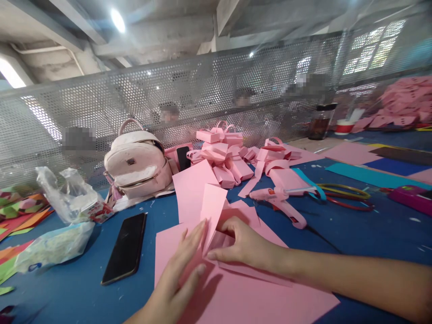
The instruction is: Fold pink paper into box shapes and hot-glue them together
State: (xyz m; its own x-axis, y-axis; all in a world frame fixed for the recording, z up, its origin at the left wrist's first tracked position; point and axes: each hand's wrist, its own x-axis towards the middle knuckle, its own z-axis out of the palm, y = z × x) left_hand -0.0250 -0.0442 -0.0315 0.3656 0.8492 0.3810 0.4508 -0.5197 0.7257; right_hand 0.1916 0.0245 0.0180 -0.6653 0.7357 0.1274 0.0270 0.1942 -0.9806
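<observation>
A folded pink paper piece (214,207) stands upright over large pink sheets (236,297) on the blue table. My left hand (180,270) lies against its left side, fingers extended and thumb apart. My right hand (239,243) is curled round the lower right part of the piece, thumb and fingers closing on the paper; some fingertips are hidden behind it. A pink glue gun (281,202) rests to the right of the hands. Behind them is a pile of folded pink paper shapes (224,155).
A black phone (124,249) and plastic bags (56,247) lie left. A pale backpack (137,162) stands at the back left. Yellow and red loops (351,198), a cyan strip (374,177) and a magenta object (411,198) are right. A perforated metal screen (209,90) rises behind.
</observation>
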